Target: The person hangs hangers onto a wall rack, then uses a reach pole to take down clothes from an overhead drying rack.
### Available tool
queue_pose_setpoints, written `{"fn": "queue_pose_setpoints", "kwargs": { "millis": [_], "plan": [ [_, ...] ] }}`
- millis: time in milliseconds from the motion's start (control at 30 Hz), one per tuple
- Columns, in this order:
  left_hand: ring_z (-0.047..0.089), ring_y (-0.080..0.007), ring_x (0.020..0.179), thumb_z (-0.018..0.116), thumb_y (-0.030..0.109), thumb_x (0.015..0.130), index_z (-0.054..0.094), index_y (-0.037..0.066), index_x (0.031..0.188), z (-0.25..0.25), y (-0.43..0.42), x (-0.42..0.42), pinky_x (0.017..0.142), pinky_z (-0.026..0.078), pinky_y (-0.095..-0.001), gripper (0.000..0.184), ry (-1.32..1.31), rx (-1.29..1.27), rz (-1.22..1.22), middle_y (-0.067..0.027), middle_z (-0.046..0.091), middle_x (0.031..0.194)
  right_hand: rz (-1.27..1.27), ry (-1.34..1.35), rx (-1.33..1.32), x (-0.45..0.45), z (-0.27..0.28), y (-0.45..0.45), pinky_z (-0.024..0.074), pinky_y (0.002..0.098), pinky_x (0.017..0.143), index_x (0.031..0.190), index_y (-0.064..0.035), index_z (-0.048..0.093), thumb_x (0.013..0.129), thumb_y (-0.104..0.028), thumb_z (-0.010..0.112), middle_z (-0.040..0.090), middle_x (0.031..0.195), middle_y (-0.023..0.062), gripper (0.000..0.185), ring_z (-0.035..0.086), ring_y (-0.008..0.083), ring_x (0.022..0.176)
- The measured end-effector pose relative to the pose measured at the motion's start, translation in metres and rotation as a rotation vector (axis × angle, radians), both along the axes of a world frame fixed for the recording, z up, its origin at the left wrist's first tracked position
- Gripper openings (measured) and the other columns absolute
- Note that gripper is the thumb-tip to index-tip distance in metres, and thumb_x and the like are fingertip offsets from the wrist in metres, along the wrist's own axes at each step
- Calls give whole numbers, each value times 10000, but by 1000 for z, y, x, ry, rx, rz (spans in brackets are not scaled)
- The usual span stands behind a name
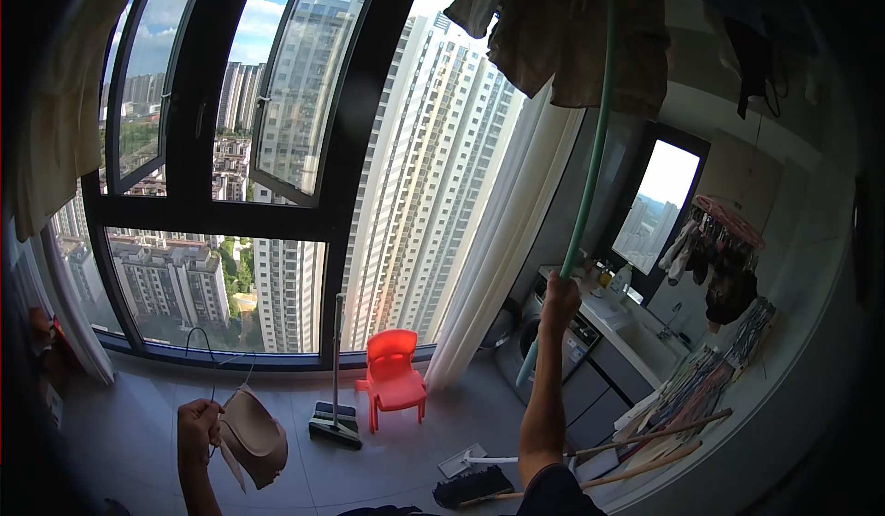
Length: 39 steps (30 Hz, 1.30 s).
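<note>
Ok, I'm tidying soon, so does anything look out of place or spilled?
Nothing looks spilled or damaged. The bra by the left hand hangs lopsided, probably just from handling. The chair stands upright. Whether the black mop has fallen is unclear.

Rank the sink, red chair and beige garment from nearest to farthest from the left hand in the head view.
1. Beige garment, beside the left hand.
2. Red chair, right of the garment.
3. Sink, toward the view's right side.

A small red plastic chair (396, 373) stands on the grey tiled floor (323, 474), just beside a long-handled broom and dustpan (336, 431). A long white fabric curtain (502, 239) hangs beside black-framed windows (346, 129), with pale high-rise towers (447, 156) outside.
</note>
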<state>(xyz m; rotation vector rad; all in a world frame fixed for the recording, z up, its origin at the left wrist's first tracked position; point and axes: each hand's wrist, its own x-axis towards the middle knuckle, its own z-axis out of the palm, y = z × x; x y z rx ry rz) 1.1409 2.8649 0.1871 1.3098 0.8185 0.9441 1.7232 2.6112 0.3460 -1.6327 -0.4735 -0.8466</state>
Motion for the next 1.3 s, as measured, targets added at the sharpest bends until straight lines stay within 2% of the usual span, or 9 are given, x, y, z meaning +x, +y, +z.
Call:
{"fn": "queue_pose_setpoints", "kwargs": {
  "millis": [167,233,300,400,567,667,767,1133,1300],
  "plan": [
    [371,-64,345,536,119,919,593,-26,782,23,24,16,341,298,-235,208,-11,69,-54,2,439,477,25,215,29,-17,-200,-35,404,361,525,767,47,556,844,-222,633,529,616,101,291,485,162,557],
    [388,-64,347,541,131,922,598,-19,798,36,37,25,341,305,-235,203,-13,127,-97,-1,455,487,68,333,119,-50,-246,-47,392,372,508,711,48,545,829,-214,635,498,573,94,301,468,148,536],
    [396,-64,354,544,137,923,602,-13,798,50,56,40,345,307,-233,204,6,205,-115,-3,465,496,11,289,91,-89,-267,-51,288,372,448,582,3,482,832,-218,641,431,506,30,369,361,118,479],
    [433,-68,383,554,143,923,609,-10,805,91,65,67,367,331,-230,201,-3,240,-143,-10,492,519,-84,458,13,-121,-357,-66,261,406,473,525,22,384,796,-208,659,350,469,42,450,341,110,515],
    [472,-77,413,546,145,940,608,-15,842,156,86,118,401,371,-227,198,-44,462,-228,-19,520,545,-128,530,-154,-188,-445,-124,382,375,499,528,36,442,778,-197,659,382,451,50,405,432,135,472],
    [481,-74,413,538,153,951,596,-5,827,201,94,151,388,370,-223,209,-111,525,-261,-23,525,543,1,728,-46,-216,-483,-162,388,346,489,578,19,489,794,-200,662,455,486,41,353,455,136,460],
    [485,-70,409,514,154,960,591,7,824,234,115,183,374,364,-223,215,-116,597,-258,-22,523,536,-124,546,-143,-241,-530,-187,267,359,448,546,-84,448,804,-263,686,422,494,20,394,333,133,460],
    [518,-85,414,528,153,955,652,7,879,339,129,251,397,420,-241,206,-21,951,-60,-39,598,584,130,654,-166,-284,-491,-231,260,354,450,522,-81,436,779,-194,676,354,487,-12,369,304,110,480],
    [619,-121,493,512,167,969,637,16,894,337,101,265,432,476,-242,210,28,909,-301,-54,632,671,239,561,-260,-274,-481,-228,292,366,465,587,-48,482,801,-154,623,358,515,-1,277,350,121,503]
  ]
}}
